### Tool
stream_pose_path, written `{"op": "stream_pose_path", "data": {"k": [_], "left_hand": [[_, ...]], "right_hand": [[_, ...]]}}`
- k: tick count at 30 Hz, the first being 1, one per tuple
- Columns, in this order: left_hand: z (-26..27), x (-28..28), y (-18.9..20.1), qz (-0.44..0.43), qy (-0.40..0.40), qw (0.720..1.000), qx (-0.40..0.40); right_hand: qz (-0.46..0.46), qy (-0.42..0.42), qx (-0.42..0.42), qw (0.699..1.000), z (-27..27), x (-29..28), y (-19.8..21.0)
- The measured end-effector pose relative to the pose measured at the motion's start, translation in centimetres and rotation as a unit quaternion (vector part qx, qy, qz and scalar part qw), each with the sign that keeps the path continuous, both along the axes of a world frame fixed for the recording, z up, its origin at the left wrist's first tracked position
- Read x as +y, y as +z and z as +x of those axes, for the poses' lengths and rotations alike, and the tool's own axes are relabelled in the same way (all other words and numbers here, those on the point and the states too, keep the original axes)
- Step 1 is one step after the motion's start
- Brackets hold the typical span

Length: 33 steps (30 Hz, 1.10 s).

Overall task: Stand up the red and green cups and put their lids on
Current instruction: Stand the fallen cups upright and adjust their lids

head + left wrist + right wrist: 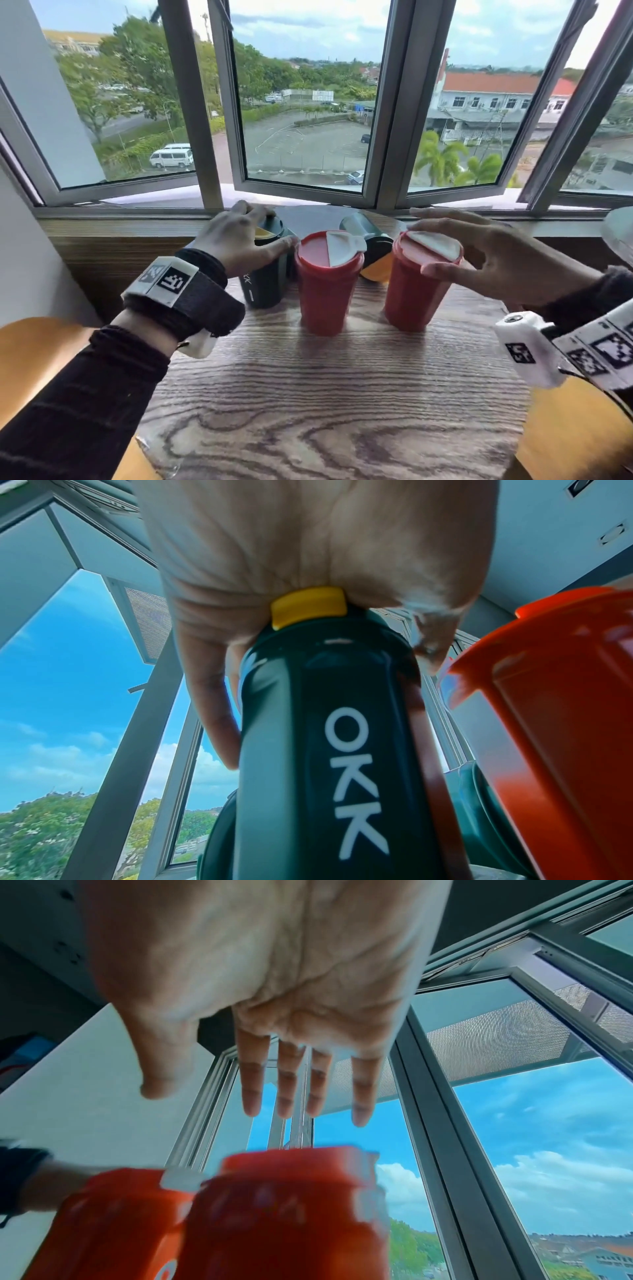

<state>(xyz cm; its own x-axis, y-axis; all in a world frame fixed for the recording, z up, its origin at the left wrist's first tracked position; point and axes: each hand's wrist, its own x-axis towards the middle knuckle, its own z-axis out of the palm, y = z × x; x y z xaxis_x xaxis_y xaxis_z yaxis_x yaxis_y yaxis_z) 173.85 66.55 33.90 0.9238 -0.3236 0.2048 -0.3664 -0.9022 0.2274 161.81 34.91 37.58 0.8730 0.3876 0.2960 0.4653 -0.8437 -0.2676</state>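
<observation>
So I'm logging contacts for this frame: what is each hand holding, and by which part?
The left hand grips the upright green cup by its lidded top. The right hand holds nothing, open above a red cup.

Both red cups (328,294) (412,291) had red lids with white flaps. Left of them the dark green cup (263,284) had white lettering and a yellow tab (308,605) on its lid. The table (325,394) was brown woodgrain, and the wristbands (168,279) were black-and-white checkered squares.
</observation>
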Motion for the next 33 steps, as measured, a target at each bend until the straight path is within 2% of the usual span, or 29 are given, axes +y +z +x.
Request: {"op": "stream_pose_path", "data": {"k": [4, 7, 13, 18, 25, 33], "left_hand": [[0.3, 0.0, -0.1, -0.021, 0.005, 1.0, 0.012], [0.6, -0.4, -0.1, -0.04, 0.024, 0.999, 0.016], [0.2, -1.1, 0.2, -0.043, 0.058, 0.997, 0.021], [-0.2, -1.6, 0.4, -0.052, 0.087, 0.995, 0.023], [-0.7, -2.2, 0.8, -0.056, 0.106, 0.992, 0.034], [-0.3, -1.9, 0.5, -0.05, 0.109, 0.992, 0.034]], "right_hand": [[0.013, 0.014, -0.037, 0.999, 3.1, -2.4, 2.2], [0.013, 0.004, -0.011, 1.0, 7.2, -4.3, 2.9], [-0.063, 0.089, 0.063, 0.992, 15.3, -5.5, 0.8], [-0.161, 0.177, 0.114, 0.964, 19.8, -3.7, -1.3], [-0.248, 0.258, 0.163, 0.92, 21.2, -1.6, -3.6], [-0.243, 0.246, 0.154, 0.926, 21.0, -1.1, -4.6]]}}
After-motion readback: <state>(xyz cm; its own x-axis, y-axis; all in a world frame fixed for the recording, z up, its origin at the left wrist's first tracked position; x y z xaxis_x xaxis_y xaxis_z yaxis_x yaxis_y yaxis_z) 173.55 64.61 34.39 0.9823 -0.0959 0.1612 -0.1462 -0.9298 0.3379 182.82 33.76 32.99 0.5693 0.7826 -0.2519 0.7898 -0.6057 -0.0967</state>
